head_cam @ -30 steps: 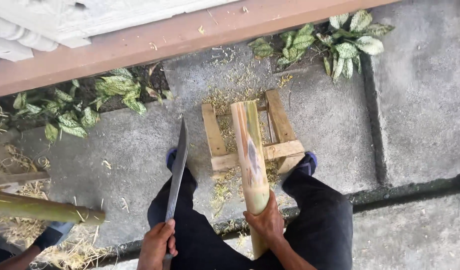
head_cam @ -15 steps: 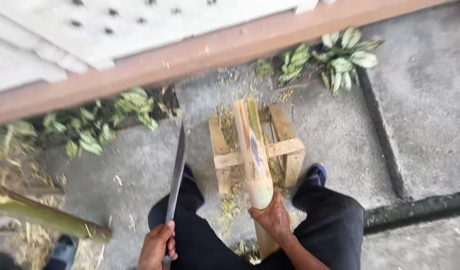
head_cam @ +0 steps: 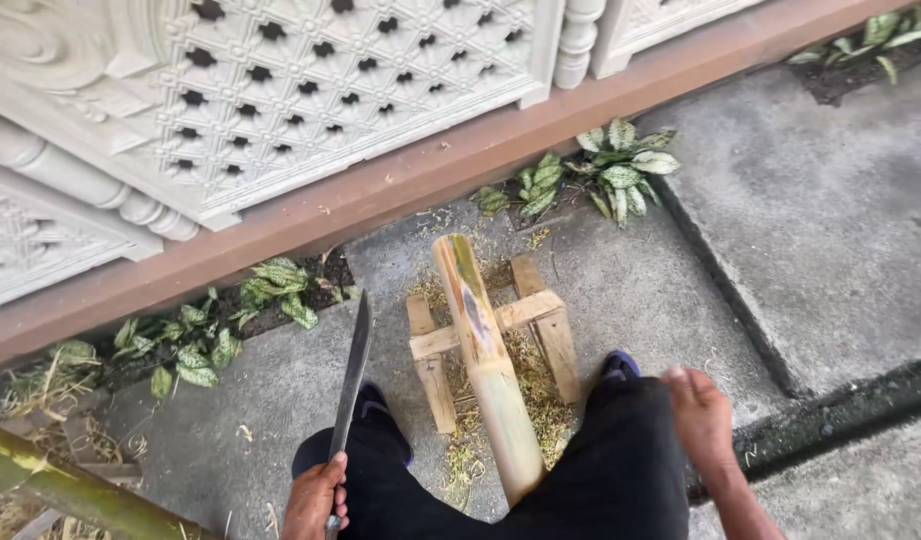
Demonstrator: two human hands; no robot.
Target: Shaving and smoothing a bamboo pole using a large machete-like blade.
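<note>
The left hand (head_cam: 315, 497) is closed around the handle of a long machete (head_cam: 351, 375), blade pointing away. The right hand (head_cam: 698, 415) hangs blurred above the right knee, holding nothing. Between the knees, a bamboo pole (head_cam: 483, 355) rests on a small wooden stand (head_cam: 540, 330), with leafy plants (head_cam: 620, 170) beyond.

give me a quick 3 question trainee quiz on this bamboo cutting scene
1. True or false: the right hand grips the bamboo pole.
2. What does the left hand hold?
A. a hammer
B. a long machete
C. a saw
3. Fill in: the pole leans across a small wooden ____.

Key:
1. False; it is off the pole, to its right.
2. B
3. stand
</note>
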